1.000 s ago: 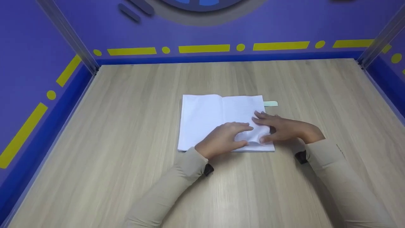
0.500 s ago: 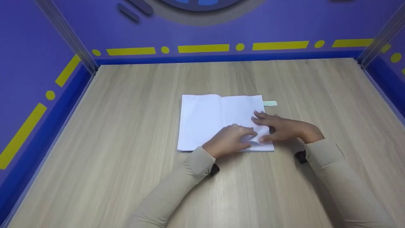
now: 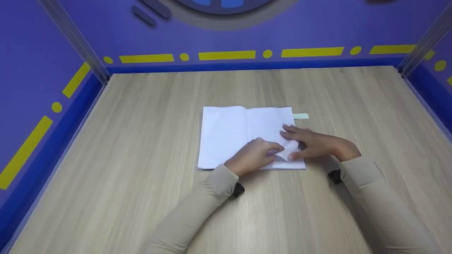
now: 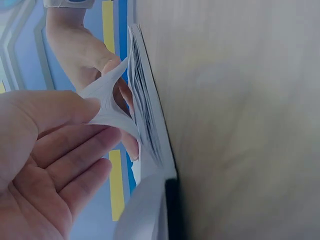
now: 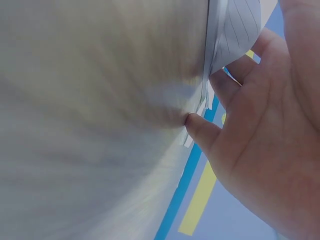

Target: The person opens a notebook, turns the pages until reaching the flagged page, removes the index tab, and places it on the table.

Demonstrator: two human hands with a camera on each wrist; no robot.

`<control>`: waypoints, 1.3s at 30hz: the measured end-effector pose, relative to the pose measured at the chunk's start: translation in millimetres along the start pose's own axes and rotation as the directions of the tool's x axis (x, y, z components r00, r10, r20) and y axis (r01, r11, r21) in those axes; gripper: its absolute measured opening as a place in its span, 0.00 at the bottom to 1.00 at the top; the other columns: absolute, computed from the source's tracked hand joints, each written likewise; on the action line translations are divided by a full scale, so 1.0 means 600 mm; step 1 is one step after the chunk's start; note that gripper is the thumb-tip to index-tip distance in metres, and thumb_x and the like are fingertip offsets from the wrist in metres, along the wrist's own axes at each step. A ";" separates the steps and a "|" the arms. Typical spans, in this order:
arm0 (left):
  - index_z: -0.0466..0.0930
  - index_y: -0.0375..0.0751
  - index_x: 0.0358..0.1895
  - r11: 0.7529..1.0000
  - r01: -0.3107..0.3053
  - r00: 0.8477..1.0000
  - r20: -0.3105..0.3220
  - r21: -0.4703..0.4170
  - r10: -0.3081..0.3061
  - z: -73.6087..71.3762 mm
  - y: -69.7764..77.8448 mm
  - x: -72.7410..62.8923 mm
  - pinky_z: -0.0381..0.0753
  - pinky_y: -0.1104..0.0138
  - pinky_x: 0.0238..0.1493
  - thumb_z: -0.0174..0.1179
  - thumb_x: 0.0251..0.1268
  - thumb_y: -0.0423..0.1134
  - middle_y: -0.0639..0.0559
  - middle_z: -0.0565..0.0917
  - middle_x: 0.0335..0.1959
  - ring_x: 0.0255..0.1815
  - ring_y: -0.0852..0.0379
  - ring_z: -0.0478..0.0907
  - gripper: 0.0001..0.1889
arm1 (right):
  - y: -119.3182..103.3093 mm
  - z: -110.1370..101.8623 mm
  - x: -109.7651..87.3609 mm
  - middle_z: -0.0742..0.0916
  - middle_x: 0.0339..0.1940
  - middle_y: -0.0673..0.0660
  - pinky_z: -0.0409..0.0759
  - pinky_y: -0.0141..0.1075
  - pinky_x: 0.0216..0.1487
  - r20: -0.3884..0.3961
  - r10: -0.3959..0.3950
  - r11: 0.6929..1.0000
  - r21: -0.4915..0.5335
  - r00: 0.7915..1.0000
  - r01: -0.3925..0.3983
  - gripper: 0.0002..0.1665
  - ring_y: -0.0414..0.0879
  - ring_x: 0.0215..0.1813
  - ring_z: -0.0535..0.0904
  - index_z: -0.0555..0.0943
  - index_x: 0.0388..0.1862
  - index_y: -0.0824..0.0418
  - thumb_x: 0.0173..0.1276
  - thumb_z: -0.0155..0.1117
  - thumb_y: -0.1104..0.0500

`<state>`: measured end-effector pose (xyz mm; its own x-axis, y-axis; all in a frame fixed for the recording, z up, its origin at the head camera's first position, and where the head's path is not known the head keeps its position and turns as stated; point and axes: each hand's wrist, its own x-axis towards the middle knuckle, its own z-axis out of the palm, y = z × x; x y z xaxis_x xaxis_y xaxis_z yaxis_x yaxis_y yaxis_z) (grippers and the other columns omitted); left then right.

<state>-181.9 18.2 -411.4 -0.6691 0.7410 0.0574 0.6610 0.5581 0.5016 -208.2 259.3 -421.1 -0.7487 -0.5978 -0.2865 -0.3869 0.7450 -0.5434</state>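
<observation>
An open notebook [image 3: 224, 135] with white ruled pages lies flat on the table. My left hand [image 3: 252, 157] is over its lower middle. Thumb and index finger pinch a lifted page [image 4: 107, 100], which curves up from the stack in the left wrist view. My right hand [image 3: 316, 144] rests at the notebook's right edge, fingers spread over the right page, thumb near the raised corner. In the right wrist view the palm [image 5: 265, 125] faces the camera, and part of the fingers is hidden behind the ruled page [image 5: 240, 32].
A pale green tab [image 3: 301, 116] sticks out from the notebook's right side near the top. The wooden table [image 3: 152, 116] is bounded by a blue-purple back wall [image 3: 226, 38] with yellow marks, and by side panels to left and right.
My left hand has shifted a little right and drawn its thumb and index finger together on the page. The page's lower right part now rises. My right hand stays in place.
</observation>
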 end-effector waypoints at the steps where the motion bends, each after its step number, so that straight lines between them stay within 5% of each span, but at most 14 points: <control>1: 0.82 0.45 0.55 1.000 0.001 1.000 -0.002 -0.006 -0.001 0.000 0.000 0.000 0.77 0.72 0.56 0.57 0.66 0.33 0.54 0.85 0.53 0.54 0.60 0.81 0.15 | 0.000 0.000 0.000 0.52 0.80 0.61 0.37 0.64 0.73 -0.002 0.006 1.000 -0.003 1.000 -0.006 0.53 0.61 0.80 0.41 0.56 0.76 0.59 0.60 0.66 0.38; 6: 0.82 0.44 0.54 1.000 -0.003 1.000 -0.021 -0.020 0.003 0.000 -0.002 -0.001 0.77 0.72 0.55 0.57 0.65 0.32 0.54 0.85 0.53 0.54 0.61 0.81 0.15 | -0.004 0.002 0.000 0.51 0.80 0.60 0.40 0.62 0.74 -0.011 0.028 0.999 -0.017 1.000 -0.029 0.56 0.60 0.80 0.41 0.55 0.77 0.57 0.57 0.68 0.36; 13: 0.83 0.45 0.53 0.999 0.016 0.998 -0.063 -0.029 -0.017 0.000 -0.002 -0.004 0.78 0.74 0.53 0.57 0.64 0.32 0.54 0.85 0.51 0.51 0.63 0.82 0.16 | -0.003 0.004 0.002 0.51 0.80 0.62 0.45 0.61 0.75 -0.062 -0.037 0.999 -0.007 0.997 0.037 0.58 0.61 0.80 0.40 0.55 0.77 0.60 0.54 0.73 0.43; 19: 0.84 0.43 0.52 0.996 0.013 0.994 -0.107 -0.086 -0.023 -0.001 -0.006 -0.006 0.77 0.75 0.47 0.57 0.63 0.29 0.53 0.86 0.50 0.38 0.65 0.77 0.15 | -0.002 0.006 0.004 0.51 0.80 0.63 0.40 0.65 0.73 -0.111 -0.098 0.995 -0.036 0.989 0.095 0.59 0.63 0.79 0.40 0.56 0.76 0.62 0.52 0.76 0.47; 23: 0.84 0.42 0.52 0.993 0.007 0.992 -0.124 -0.117 -0.022 -0.003 -0.009 -0.008 0.77 0.74 0.52 0.56 0.63 0.29 0.52 0.85 0.51 0.46 0.66 0.80 0.16 | -0.006 0.004 0.004 0.47 0.80 0.62 0.35 0.66 0.73 -0.139 -0.085 0.996 -0.044 0.987 0.080 0.60 0.63 0.79 0.37 0.56 0.76 0.61 0.49 0.78 0.47; 26: 0.83 0.42 0.53 0.988 0.007 0.990 -0.141 -0.151 -0.029 -0.006 -0.010 -0.011 0.76 0.73 0.57 0.56 0.63 0.29 0.52 0.85 0.52 0.55 0.64 0.79 0.16 | -0.007 0.001 0.003 0.44 0.80 0.61 0.35 0.64 0.74 -0.161 -0.066 0.998 -0.034 0.985 0.061 0.65 0.63 0.79 0.35 0.52 0.77 0.60 0.47 0.79 0.46; 33: 0.80 0.38 0.57 0.969 -0.035 0.974 -0.224 -0.243 -0.021 -0.007 -0.012 -0.014 0.75 0.73 0.58 0.56 0.62 0.25 0.49 0.83 0.55 0.56 0.58 0.81 0.19 | -0.001 -0.007 0.002 0.35 0.80 0.59 0.35 0.61 0.75 -0.227 0.009 0.999 0.052 0.974 0.003 0.80 0.61 0.79 0.30 0.30 0.78 0.56 0.44 0.79 0.43; 39: 0.76 0.37 0.60 0.919 -0.015 0.947 -0.300 -0.395 -0.113 -0.012 -0.015 -0.014 0.78 0.76 0.52 0.55 0.61 0.24 0.45 0.84 0.54 0.52 0.58 0.82 0.22 | 0.000 -0.009 0.004 0.33 0.79 0.57 0.40 0.59 0.75 -0.267 0.040 0.995 0.101 0.963 -0.014 0.81 0.57 0.80 0.28 0.26 0.77 0.55 0.45 0.79 0.43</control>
<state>-185.0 4.4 -410.2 -0.8106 0.5264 0.2566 0.4834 0.3542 0.8006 -212.8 259.6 -417.4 -0.8803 -0.4663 -0.0871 -0.3202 0.7196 -0.6162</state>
